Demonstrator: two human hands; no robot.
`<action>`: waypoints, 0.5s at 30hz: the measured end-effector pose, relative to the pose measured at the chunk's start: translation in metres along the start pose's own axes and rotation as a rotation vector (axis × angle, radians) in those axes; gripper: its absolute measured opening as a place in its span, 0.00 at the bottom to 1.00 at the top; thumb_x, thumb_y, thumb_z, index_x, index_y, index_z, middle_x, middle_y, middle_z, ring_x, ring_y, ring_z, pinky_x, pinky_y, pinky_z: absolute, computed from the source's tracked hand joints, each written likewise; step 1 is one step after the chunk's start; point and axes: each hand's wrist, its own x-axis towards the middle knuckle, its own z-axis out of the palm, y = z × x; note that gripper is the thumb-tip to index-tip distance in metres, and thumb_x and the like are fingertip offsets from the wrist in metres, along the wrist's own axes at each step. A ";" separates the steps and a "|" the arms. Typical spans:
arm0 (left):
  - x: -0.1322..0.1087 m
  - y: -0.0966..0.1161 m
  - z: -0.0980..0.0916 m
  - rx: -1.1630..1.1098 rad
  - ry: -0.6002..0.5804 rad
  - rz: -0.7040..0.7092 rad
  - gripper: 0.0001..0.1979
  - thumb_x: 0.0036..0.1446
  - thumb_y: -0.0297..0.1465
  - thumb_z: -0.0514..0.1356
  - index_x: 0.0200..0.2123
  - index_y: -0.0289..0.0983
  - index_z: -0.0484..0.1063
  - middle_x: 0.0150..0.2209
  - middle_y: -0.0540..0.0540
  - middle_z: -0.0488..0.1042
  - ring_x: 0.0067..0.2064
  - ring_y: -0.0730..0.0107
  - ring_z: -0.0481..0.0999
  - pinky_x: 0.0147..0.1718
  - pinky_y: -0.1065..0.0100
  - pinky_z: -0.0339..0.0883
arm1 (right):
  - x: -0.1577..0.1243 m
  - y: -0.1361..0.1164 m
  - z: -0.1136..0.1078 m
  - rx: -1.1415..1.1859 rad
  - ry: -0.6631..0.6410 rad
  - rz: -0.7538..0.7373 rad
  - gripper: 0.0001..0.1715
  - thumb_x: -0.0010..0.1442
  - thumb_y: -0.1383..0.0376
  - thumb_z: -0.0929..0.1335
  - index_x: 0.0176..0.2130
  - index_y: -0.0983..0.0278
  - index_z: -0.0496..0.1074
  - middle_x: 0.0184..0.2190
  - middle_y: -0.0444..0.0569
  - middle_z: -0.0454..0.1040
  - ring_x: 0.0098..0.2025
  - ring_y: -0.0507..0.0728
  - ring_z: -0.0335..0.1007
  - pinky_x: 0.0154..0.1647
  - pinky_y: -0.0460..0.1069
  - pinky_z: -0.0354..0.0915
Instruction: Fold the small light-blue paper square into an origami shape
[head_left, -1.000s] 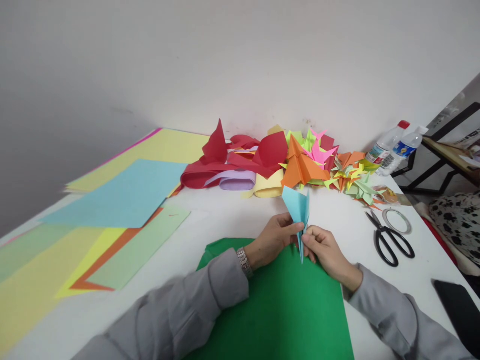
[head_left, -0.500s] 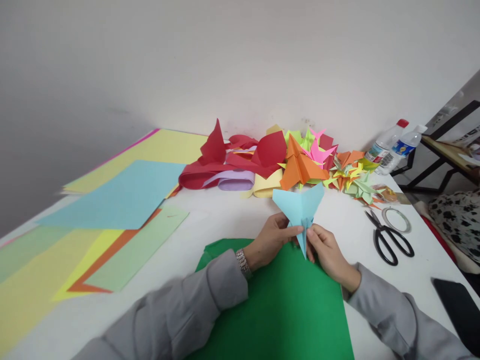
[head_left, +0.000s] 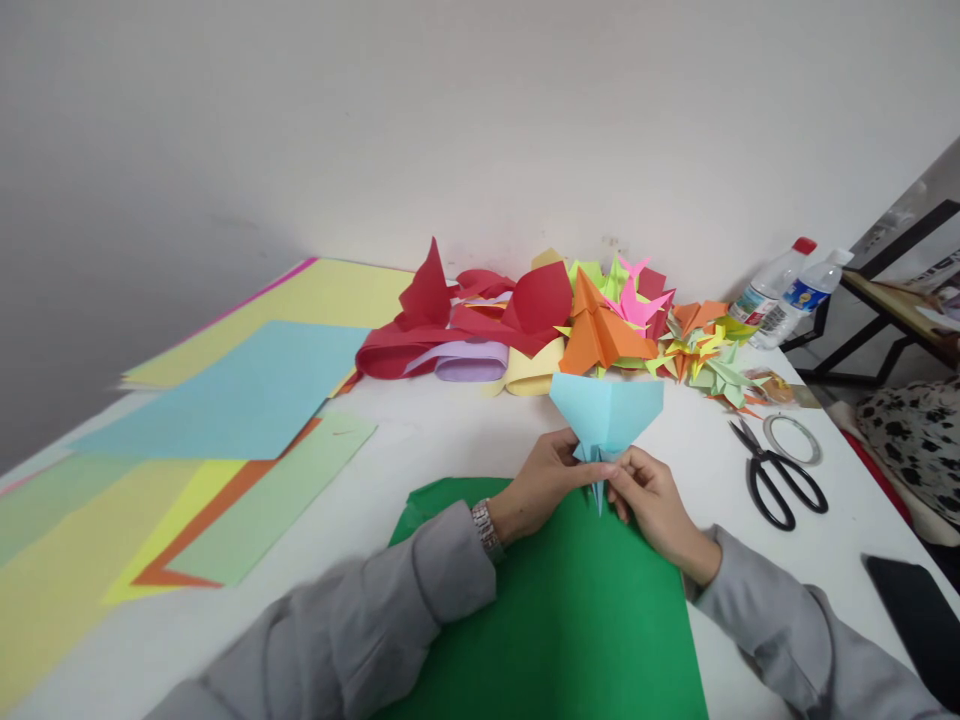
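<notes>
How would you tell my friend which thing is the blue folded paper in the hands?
Find the white table, then the big green sheet lying on it. Over the sheet's far end, the left hand and right hand pinch the folded blue paper. Unlike the flat blue sheet off to the left and the orange folded plane behind, it is both blue and folded.

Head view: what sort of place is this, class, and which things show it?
Probably an indoor paper-craft workspace: coloured sheets and scissors lie on a white table, and folded blue paper is in hand.
</notes>
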 end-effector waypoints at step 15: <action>0.000 0.003 0.000 0.070 -0.059 -0.010 0.13 0.45 0.34 0.69 0.31 0.32 0.72 0.25 0.48 0.73 0.27 0.71 0.72 0.26 0.70 0.63 | -0.001 0.005 -0.004 -0.008 0.001 -0.029 0.23 0.59 0.49 0.65 0.24 0.63 0.62 0.15 0.38 0.62 0.16 0.48 0.57 0.19 0.44 0.54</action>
